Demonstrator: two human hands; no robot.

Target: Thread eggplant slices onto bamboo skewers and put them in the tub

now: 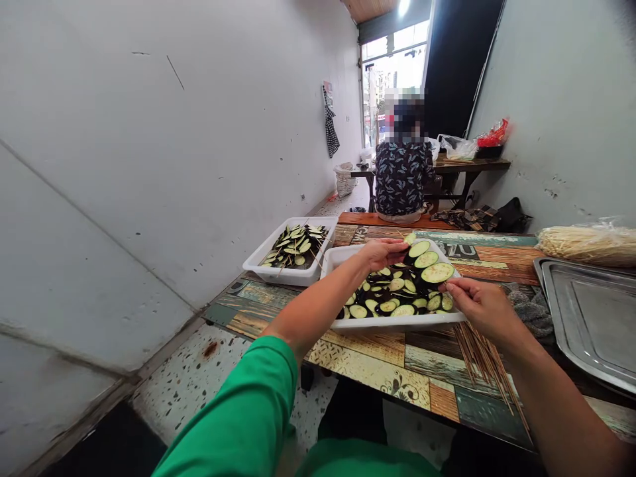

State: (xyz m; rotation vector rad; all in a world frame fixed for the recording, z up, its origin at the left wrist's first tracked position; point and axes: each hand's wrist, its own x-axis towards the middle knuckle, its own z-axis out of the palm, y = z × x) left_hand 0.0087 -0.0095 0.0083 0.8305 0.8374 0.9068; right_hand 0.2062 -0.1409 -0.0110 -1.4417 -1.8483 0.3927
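Above a white tray (397, 324) of loose eggplant slices (385, 306), my two hands hold a skewer of eggplant slices (426, 260) between them. My left hand (381, 254) is closed at its far end, beside the smallest slice. A thin stick tip seems to poke out there. My right hand (474, 303) pinches the near end, by the largest slice; its fingers hide most of the stick there. Bare bamboo skewers (484, 364) lie in a bundle on the table below my right hand.
Left of this tray, a second white tray (258, 267) holds skewered eggplant slices. Metal trays (596, 311), a grey cloth (531, 311) and a bag of enoki mushrooms (586, 244) lie on the right. Ahead, a person (405, 175) sits facing away at another table.
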